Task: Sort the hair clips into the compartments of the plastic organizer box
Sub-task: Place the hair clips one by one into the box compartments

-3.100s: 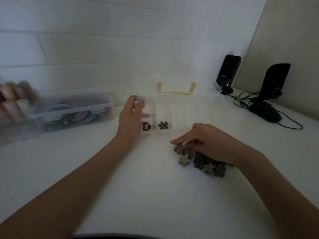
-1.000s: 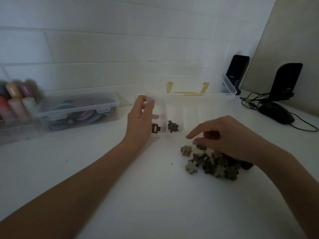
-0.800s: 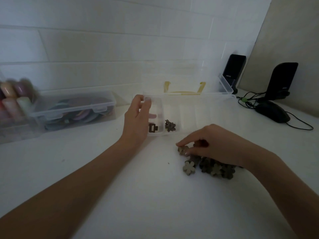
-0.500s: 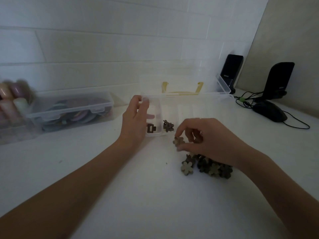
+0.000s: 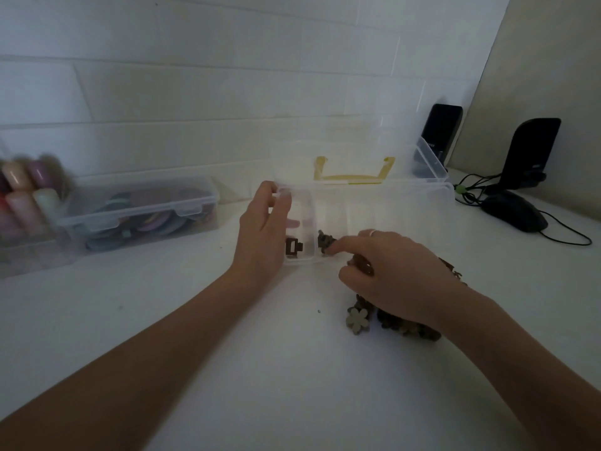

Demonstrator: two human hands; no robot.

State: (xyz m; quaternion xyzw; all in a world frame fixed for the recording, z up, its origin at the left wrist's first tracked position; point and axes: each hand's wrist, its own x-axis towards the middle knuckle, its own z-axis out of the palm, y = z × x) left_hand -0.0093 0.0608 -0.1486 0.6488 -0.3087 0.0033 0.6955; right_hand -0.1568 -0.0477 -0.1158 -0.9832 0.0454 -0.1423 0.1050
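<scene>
A clear plastic organizer box (image 5: 383, 203) with an open lid and yellow handle stands in the middle of the white table. My left hand (image 5: 263, 232) grips its left end. The leftmost compartment holds a dark rectangular clip (image 5: 293, 247). Flower clips (image 5: 323, 242) lie in the second compartment. My right hand (image 5: 390, 271) reaches over the box's front edge, forefinger at those flower clips, and a brown flower clip (image 5: 363, 265) is held in its curled fingers. A pile of flower hair clips (image 5: 400, 323) lies on the table under that hand, a pale one (image 5: 357, 319) at its left.
A closed clear container (image 5: 140, 211) with colourful items sits at the left, beside blurred pastel objects (image 5: 26, 193). At the right are two black speakers (image 5: 530, 154), a black mouse (image 5: 514, 214) and its cables. A white tiled wall stands behind.
My right hand picked a flower clip from the pile and moved up left to the box's second compartment. My left hand stayed on the box.
</scene>
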